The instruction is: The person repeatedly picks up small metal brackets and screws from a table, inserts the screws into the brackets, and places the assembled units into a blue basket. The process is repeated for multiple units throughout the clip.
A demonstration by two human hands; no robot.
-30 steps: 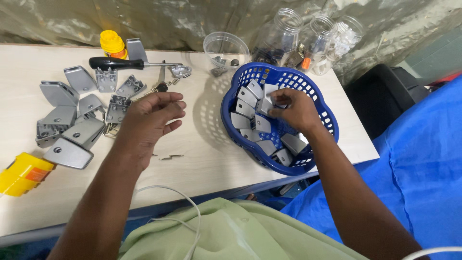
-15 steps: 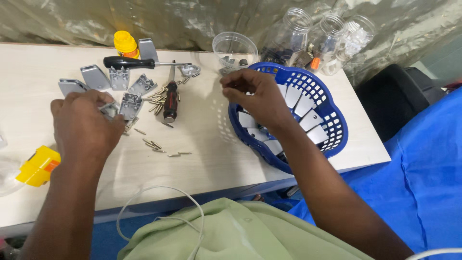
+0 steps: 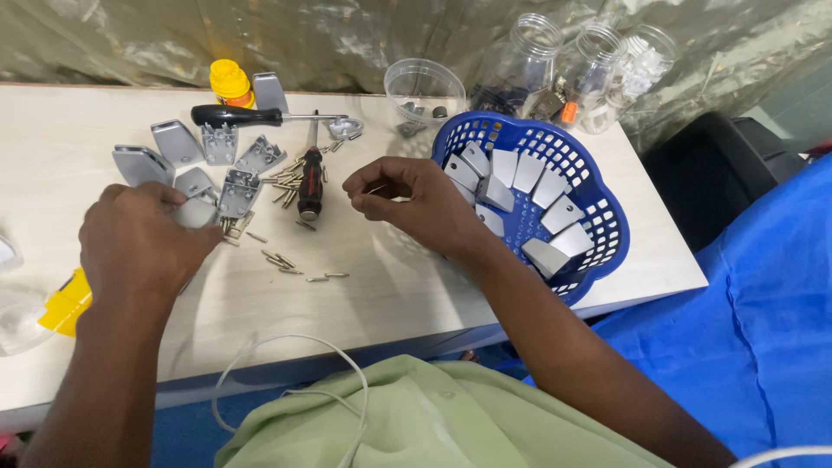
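Two hands worked over the bench (image 3: 416,286): left hand (image 3: 143,243) clamped on a grey bracket (image 3: 195,211), right hand (image 3: 416,201) pinched together, contents hidden, beside the blue basket (image 3: 598,208). Steadying the bracket flat seemed wise.

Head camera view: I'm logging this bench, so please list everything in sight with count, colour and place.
Table: one, pale wood-look, across the view.
Basket: one, blue, right side.
Metal plates: several, grey, in basket.
Metal brackets: several, grey, left of centre.
Screws: many, metallic, scattered mid-table.
Screwdrivers: two, black-handled, centre and rear.
Clear tub: one, rear.
Jars: three, clear, rear right.
Yellow bottle: one, rear.
White cable: one, front edge.
Left hand: over brackets.
Right hand: pinching; item too small to tell.
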